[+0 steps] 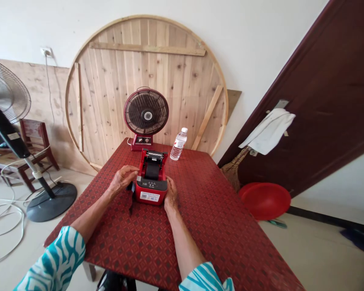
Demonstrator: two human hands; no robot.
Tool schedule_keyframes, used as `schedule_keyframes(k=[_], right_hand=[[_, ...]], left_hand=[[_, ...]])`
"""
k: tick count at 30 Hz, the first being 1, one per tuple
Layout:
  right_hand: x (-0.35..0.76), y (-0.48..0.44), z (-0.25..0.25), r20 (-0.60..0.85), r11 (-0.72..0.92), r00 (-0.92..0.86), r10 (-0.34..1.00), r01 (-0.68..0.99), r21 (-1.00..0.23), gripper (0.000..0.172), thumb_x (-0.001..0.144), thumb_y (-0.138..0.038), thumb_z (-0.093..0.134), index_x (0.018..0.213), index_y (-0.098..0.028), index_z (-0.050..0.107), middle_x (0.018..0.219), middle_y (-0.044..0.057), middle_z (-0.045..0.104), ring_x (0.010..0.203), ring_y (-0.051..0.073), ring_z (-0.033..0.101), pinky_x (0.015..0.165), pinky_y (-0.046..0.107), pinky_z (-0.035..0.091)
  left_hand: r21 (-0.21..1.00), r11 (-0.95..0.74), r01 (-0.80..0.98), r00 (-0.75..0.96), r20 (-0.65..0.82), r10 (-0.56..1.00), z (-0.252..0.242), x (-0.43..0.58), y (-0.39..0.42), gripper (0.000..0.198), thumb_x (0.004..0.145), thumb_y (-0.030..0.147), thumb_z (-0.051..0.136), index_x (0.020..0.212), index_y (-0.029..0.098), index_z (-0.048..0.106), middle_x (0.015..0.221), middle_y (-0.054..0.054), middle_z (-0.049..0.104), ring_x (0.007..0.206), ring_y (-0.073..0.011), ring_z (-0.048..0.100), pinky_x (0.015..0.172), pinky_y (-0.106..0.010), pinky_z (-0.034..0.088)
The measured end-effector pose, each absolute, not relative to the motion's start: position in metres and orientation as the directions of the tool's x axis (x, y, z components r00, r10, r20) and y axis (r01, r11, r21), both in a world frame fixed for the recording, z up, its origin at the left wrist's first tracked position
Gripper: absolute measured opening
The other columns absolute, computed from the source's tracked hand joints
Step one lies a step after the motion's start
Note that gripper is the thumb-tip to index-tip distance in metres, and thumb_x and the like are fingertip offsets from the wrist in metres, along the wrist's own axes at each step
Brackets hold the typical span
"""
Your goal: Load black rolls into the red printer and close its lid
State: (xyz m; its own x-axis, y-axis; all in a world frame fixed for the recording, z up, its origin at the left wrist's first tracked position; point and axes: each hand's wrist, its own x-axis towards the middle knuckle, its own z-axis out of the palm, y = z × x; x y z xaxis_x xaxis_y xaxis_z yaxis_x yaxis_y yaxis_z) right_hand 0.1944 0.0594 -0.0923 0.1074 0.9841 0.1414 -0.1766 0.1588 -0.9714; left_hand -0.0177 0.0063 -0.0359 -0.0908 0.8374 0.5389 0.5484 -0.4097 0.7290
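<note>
The red thermal printer (150,190) stands near the far edge of the red-clothed table (206,210), long axis pointing away from the person. The right hand (170,194) lies closest, fingers against the printer's right wall, grasp unconfirmed; the left hand (122,180) curls beside its left wall, grasp unclear.

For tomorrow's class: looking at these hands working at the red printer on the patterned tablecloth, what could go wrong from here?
The black strip hanging at the side of the red printer, beside the left hand, could snag or be pulled crooked. The water bottle stands close behind the printer's open top, so a careless knock might tip it against the printer, though it looks capped.
</note>
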Motion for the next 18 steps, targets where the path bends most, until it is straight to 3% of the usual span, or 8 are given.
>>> schedule_keyframes(k=[5,9,14,16,18], right_hand=[[0.194,0.064,-0.096,0.164,0.177,0.102,0.981,-0.144,-0.974,0.04,0.078,-0.049,0.052,0.103,-0.021,0.067,0.105,0.005,0.071,0.096,0.021,0.062,0.083,0.032,0.045],[0.192,0.066,-0.099,0.205,0.218,0.094,0.974,-0.149,-0.964,0.038,0.08,-0.047,0.05,0.103,-0.022,0.067,0.106,0.005,0.07,0.099,0.021,0.061,0.087,0.033,0.045],[0.187,0.07,-0.102,0.246,0.259,0.101,0.964,-0.149,-0.954,0.035,0.082,-0.045,0.048,0.102,-0.023,0.067,0.106,0.005,0.07,0.101,0.021,0.061,0.092,0.034,0.044],[0.185,0.071,-0.101,0.253,0.268,0.11,0.961,-0.16,-0.95,0.035,0.082,-0.044,0.048,0.102,-0.023,0.067,0.106,0.005,0.069,0.103,0.021,0.061,0.094,0.034,0.043],[0.183,0.071,-0.098,0.257,0.273,0.113,0.96,-0.165,-0.948,0.035,0.083,-0.043,0.047,0.102,-0.023,0.068,0.107,0.006,0.069,0.104,0.021,0.061,0.095,0.035,0.043]], left_hand=[[0.618,-0.38,0.689,0.137,0.404,0.904,-0.003,-0.017,0.04,0.026,0.082,0.022,0.052,0.096,0.024,0.075,0.1,-0.003,0.075,0.096,-0.0197,0.066,0.092,-0.032,0.049],[0.594,-0.335,0.732,0.211,0.27,0.94,0.021,-0.01,0.05,0.028,0.08,0.02,0.052,0.096,0.022,0.075,0.099,-0.002,0.075,0.094,-0.0195,0.067,0.085,-0.027,0.049],[0.695,-0.304,0.652,0.35,0.08,0.933,0.029,0.012,0.052,0.027,0.08,0.025,0.054,0.097,0.018,0.075,0.071,0.001,0.07,0.06,-0.012,0.061,0.058,-0.02,0.046],[0.737,-0.266,0.621,0.339,0.053,0.939,0.031,0.019,0.053,0.033,0.081,0.031,0.055,0.105,0.016,0.072,0.072,-0.001,0.07,0.054,-0.0106,0.057,0.053,-0.02,0.044],[0.692,-0.263,0.672,0.32,0.049,0.946,0.034,0.023,0.055,0.033,0.081,0.029,0.056,0.107,0.016,0.072,0.078,-0.003,0.073,0.058,-0.0124,0.06,0.056,-0.022,0.047]])
